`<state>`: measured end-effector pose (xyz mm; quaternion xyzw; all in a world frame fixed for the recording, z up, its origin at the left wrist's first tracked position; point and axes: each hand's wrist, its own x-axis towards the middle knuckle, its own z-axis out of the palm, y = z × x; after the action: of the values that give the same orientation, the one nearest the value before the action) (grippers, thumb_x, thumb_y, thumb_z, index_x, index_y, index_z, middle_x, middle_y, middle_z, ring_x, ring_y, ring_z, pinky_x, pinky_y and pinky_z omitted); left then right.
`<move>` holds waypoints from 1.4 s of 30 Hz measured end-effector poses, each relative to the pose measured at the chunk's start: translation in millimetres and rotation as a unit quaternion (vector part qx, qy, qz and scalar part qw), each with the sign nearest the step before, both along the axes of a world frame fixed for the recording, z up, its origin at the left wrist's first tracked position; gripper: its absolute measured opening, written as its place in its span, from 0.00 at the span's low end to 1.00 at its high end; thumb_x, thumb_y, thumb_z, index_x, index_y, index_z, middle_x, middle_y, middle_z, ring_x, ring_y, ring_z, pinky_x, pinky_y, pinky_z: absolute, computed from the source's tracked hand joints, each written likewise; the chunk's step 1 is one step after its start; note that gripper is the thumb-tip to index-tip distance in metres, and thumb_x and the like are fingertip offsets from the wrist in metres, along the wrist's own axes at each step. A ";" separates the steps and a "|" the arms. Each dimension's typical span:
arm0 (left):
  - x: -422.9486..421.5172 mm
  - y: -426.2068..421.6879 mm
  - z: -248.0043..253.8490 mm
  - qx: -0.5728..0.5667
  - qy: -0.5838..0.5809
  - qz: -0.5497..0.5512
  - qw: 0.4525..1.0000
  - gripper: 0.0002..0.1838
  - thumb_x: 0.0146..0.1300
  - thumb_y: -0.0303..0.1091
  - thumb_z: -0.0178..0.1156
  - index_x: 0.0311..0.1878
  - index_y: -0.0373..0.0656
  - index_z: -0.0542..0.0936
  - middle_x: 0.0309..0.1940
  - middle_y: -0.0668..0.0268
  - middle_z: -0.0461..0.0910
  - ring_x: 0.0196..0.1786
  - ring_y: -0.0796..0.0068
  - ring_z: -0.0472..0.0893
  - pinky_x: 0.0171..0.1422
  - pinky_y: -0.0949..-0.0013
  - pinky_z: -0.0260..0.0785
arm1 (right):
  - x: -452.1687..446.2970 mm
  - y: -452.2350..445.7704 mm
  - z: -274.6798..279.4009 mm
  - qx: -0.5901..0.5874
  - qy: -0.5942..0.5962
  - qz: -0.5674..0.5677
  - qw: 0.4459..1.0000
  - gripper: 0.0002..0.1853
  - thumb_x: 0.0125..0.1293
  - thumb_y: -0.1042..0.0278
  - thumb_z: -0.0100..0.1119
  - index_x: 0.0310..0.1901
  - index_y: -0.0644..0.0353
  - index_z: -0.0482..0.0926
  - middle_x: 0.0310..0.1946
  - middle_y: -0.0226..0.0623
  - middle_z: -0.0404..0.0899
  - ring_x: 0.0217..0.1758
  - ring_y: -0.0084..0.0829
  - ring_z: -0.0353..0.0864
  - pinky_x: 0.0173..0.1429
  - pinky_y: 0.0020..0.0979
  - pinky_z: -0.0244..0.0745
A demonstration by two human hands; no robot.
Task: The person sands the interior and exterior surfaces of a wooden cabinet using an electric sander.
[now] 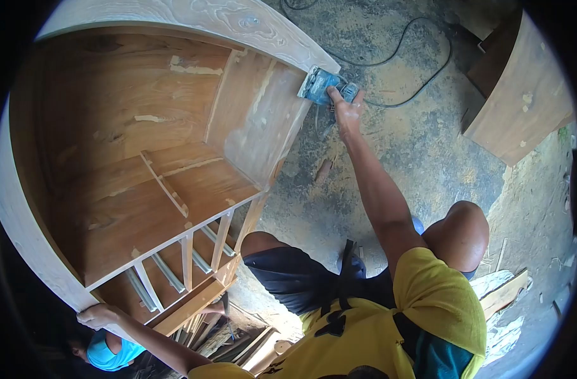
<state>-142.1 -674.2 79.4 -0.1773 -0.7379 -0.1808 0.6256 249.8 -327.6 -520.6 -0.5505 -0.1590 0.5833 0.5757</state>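
My right hand (pixel 348 112) is wrapped round a blue power sander (pixel 320 86), which rests against the front edge of a large wooden cabinet (pixel 175 120) near its upper right corner. A black cord trails from the tool over the floor. At the lower left, my left hand (pixel 99 316) grips the pale edge of the cabinet's curved border (pixel 39 246). The cabinet's inside is brown wood with light filler patches. Its lower part has several slats and metal drawer rails (pixel 167 273).
Another wooden piece (pixel 522 95) stands at the right on the stained concrete floor (pixel 421 145). A person in a blue shirt (pixel 108 352) is at the lower left, near scrap wood strips (pixel 257 347). A board (pixel 504 294) lies at the lower right.
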 end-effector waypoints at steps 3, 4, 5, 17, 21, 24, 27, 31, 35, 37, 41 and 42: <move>-2.4 -2.1 0.8 -0.013 0.008 0.027 1.000 0.33 0.80 0.48 0.31 0.53 0.31 0.81 0.54 0.36 0.80 0.57 0.28 0.77 0.63 0.34 0.68 | -40.3 -60.9 -19.7 -0.075 -0.064 0.026 0.995 0.38 0.62 0.58 0.77 0.65 0.67 0.67 0.54 0.47 0.80 0.52 0.37 0.82 0.58 0.38 0.78; 0.7 -0.9 -1.7 -0.020 0.011 0.021 1.000 0.33 0.80 0.48 0.31 0.55 0.28 0.80 0.56 0.34 0.80 0.59 0.29 0.77 0.63 0.33 0.69 | -55.9 -84.2 -35.3 -0.083 -0.013 0.040 0.996 0.34 0.64 0.60 0.76 0.63 0.64 0.66 0.48 0.43 0.80 0.44 0.33 0.82 0.46 0.35 0.79; 1.2 -0.7 -1.7 -0.023 0.013 0.019 0.999 0.33 0.80 0.48 0.31 0.55 0.28 0.80 0.57 0.35 0.80 0.59 0.30 0.77 0.64 0.34 0.69 | -72.3 -109.6 -50.3 -0.096 0.031 0.051 0.994 0.32 0.65 0.62 0.75 0.62 0.62 0.65 0.45 0.42 0.80 0.39 0.31 0.82 0.39 0.34 0.79; 39.4 33.9 -15.4 -0.178 0.201 -0.172 0.948 0.36 0.78 0.47 0.29 0.58 0.26 0.81 0.59 0.38 0.81 0.66 0.41 0.79 0.75 0.43 0.68 | -47.7 -63.0 -61.5 -0.120 -0.041 0.020 0.992 0.35 0.61 0.59 0.77 0.60 0.63 0.64 0.44 0.43 0.81 0.36 0.32 0.84 0.36 0.32 0.81; 2.4 12.6 6.1 -0.141 0.172 -0.160 0.962 0.36 0.76 0.46 0.29 0.60 0.28 0.82 0.57 0.41 0.84 0.66 0.43 0.80 0.75 0.45 0.71 | -21.7 -14.4 -71.0 -0.081 0.020 0.017 0.996 0.35 0.60 0.58 0.77 0.60 0.62 0.64 0.44 0.42 0.81 0.36 0.31 0.83 0.35 0.32 0.81; 52.1 45.8 -22.2 -0.111 0.137 -0.218 0.960 0.33 0.74 0.44 0.34 0.59 0.28 0.82 0.57 0.41 0.84 0.65 0.44 0.81 0.73 0.48 0.72 | -29.7 -29.9 -59.3 -0.073 0.033 0.020 0.997 0.35 0.61 0.58 0.77 0.60 0.61 0.64 0.42 0.41 0.81 0.35 0.30 0.83 0.34 0.31 0.80; 59.5 45.0 -28.1 -0.014 0.025 -0.180 0.983 0.33 0.74 0.44 0.34 0.59 0.30 0.83 0.58 0.44 0.84 0.63 0.41 0.81 0.71 0.45 0.72 | -70.2 -96.6 -45.9 -0.124 0.079 0.002 0.989 0.38 0.62 0.61 0.77 0.64 0.61 0.62 0.45 0.42 0.81 0.34 0.30 0.83 0.30 0.32 0.80; 9.8 7.5 -7.3 0.009 0.021 -0.021 1.000 0.32 0.79 0.46 0.31 0.48 0.29 0.81 0.50 0.36 0.82 0.52 0.30 0.79 0.58 0.39 0.73 | -111.6 -183.7 -36.8 -0.202 0.177 0.090 0.959 0.62 0.62 0.61 0.77 0.83 0.65 0.35 0.66 0.55 0.72 0.57 0.42 0.81 0.47 0.36 0.83; 6.8 2.2 -5.4 -0.035 0.026 -0.020 0.999 0.31 0.80 0.46 0.32 0.48 0.29 0.80 0.50 0.35 0.81 0.50 0.29 0.77 0.57 0.38 0.71 | -112.7 -183.4 -15.0 -0.259 0.179 0.016 0.949 0.49 0.63 0.63 0.76 0.75 0.58 0.50 0.51 0.46 0.78 0.35 0.33 0.81 0.30 0.34 0.80; 9.9 2.4 -4.8 -0.030 0.027 -0.019 0.999 0.31 0.79 0.45 0.32 0.48 0.29 0.80 0.50 0.35 0.81 0.51 0.29 0.77 0.57 0.38 0.71 | -102.2 -161.1 -28.4 -0.245 0.213 0.018 0.946 0.43 0.63 0.62 0.76 0.71 0.58 0.57 0.44 0.43 0.79 0.27 0.31 0.80 0.25 0.33 0.78; 20.9 14.4 -12.3 0.009 0.007 -0.032 0.999 0.31 0.78 0.45 0.32 0.49 0.29 0.80 0.50 0.34 0.80 0.51 0.29 0.77 0.58 0.37 0.70 | -47.1 -83.7 -46.4 -0.223 0.188 0.065 0.954 0.40 0.62 0.57 0.75 0.67 0.67 0.63 0.48 0.45 0.80 0.37 0.33 0.83 0.30 0.33 0.81; 16.5 12.1 -11.0 0.001 0.018 -0.031 0.999 0.31 0.78 0.45 0.32 0.49 0.28 0.80 0.50 0.33 0.80 0.51 0.29 0.77 0.58 0.37 0.70 | -35.3 -64.9 -46.4 -0.199 0.208 0.058 0.956 0.34 0.62 0.55 0.74 0.62 0.65 0.69 0.42 0.42 0.80 0.30 0.31 0.82 0.27 0.31 0.79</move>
<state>-125.6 -662.2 68.5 -0.2025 -0.7205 -0.1978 0.6331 214.5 -392.5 -567.0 -0.5101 0.0516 0.7373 0.4398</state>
